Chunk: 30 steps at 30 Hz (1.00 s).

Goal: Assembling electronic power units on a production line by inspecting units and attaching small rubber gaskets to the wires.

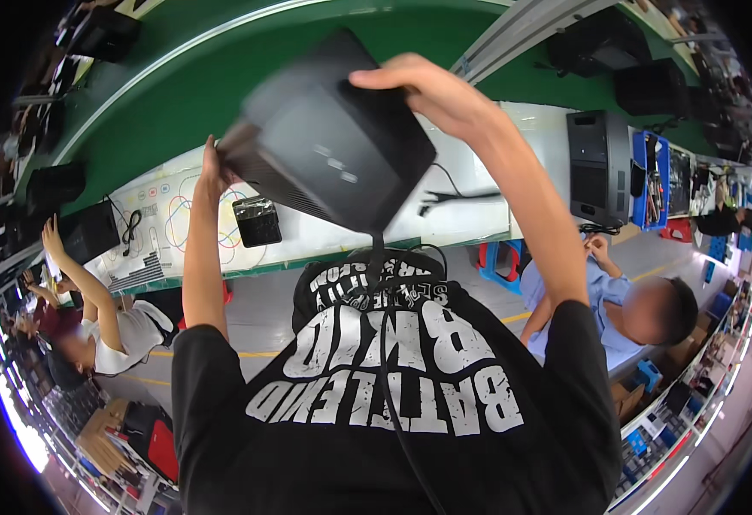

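Observation:
A black box-shaped device [333, 142] with slotted vents along one side is lifted and tilted above the workbench [479, 225]; it is partly blurred. My right hand [423, 90] grips its upper right edge, thumb on the near face and the other fingers hidden behind. My left hand [211, 176] is at its lower left corner, fingers closed against the side and blurred. On the bench below it lies a small black square part [257, 221] with a shiny surface. A black cable [457, 200] lies to the right of the device.
Another black device [597, 167] stands on the bench at right, beside a blue bin [651, 182] of tools. A black unit [90, 232] is at left. Co-workers sit left [127, 330] and right [633, 309]. A green conveyor belt [178, 94] runs behind; a blue stool [501, 262] stands below.

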Each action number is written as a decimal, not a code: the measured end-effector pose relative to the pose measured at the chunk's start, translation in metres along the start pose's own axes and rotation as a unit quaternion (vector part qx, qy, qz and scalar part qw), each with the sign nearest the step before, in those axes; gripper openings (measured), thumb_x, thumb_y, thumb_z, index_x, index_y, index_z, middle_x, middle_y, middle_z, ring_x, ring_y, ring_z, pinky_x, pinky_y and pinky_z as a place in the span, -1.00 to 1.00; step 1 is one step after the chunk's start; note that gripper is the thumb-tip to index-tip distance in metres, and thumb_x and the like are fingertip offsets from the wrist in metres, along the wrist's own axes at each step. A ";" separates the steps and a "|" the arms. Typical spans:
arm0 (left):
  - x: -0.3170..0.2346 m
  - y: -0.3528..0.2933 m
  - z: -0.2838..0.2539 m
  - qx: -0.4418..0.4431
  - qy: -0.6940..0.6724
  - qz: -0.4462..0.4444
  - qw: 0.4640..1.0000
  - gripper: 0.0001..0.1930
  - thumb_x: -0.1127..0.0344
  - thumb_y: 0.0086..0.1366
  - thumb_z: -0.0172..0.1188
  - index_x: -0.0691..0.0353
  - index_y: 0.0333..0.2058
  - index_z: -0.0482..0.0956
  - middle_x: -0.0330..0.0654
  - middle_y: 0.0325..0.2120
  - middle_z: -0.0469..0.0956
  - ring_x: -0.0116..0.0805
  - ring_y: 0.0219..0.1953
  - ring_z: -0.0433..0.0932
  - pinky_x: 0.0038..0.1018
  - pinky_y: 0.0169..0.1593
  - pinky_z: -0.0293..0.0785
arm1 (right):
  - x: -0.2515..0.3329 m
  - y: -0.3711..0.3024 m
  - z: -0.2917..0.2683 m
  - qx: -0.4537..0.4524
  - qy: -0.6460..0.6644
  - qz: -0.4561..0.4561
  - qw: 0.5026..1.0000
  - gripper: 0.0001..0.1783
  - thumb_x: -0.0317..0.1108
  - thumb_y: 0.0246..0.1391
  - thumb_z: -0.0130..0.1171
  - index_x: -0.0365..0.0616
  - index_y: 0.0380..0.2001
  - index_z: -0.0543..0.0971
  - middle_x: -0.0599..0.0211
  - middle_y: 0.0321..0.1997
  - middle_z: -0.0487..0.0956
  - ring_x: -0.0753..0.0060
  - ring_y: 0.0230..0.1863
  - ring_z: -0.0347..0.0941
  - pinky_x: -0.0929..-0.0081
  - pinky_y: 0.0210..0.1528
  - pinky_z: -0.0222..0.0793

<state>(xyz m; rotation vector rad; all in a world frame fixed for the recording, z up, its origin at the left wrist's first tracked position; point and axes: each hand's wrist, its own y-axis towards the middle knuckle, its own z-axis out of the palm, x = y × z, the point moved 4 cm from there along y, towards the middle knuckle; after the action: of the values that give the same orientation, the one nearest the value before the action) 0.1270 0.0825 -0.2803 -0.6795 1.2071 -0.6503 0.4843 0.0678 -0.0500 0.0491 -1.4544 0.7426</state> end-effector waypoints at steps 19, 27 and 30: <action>0.356 -0.161 -0.075 -0.248 -0.158 0.048 0.955 -0.70 0.09 0.29 0.03 0.17 -0.21 0.55 -0.22 -0.45 0.56 -0.49 -0.48 0.48 -0.55 -0.43 0.39 | 0.009 0.240 -0.117 -0.224 0.464 -0.015 0.857 -0.63 -0.52 0.02 0.05 -0.20 -0.04 0.40 0.16 0.05 0.46 0.10 0.09 0.39 0.08 0.15 0.26; 0.595 -0.184 -0.165 0.016 0.015 -0.004 1.000 -0.72 0.09 0.26 -0.01 0.15 -0.32 0.56 -0.19 -0.48 0.55 -0.49 -0.47 0.48 -0.50 -0.42 0.39 | -0.046 0.208 -0.149 -0.280 0.526 -0.080 0.799 -0.78 -0.49 0.07 0.16 -0.18 -0.18 0.45 0.16 -0.17 0.53 0.12 -0.10 0.48 0.08 -0.04 0.42; 0.563 -0.205 -0.167 0.036 0.225 0.048 0.973 -0.72 0.10 0.25 -0.01 0.16 -0.36 0.56 -0.19 -0.50 0.54 -0.50 -0.47 0.47 -0.50 -0.43 0.39 | -0.063 0.221 -0.140 -0.282 0.446 -0.014 0.849 -0.80 -0.49 0.06 0.17 -0.15 -0.21 0.47 0.12 -0.24 0.54 0.08 -0.14 0.49 0.07 -0.04 0.44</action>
<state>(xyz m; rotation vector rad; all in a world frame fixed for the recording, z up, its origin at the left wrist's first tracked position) 0.0766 -0.4969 -0.5007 -0.4181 1.6151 -0.7869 0.5038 0.2778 -0.2175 -0.6527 -0.7072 0.2048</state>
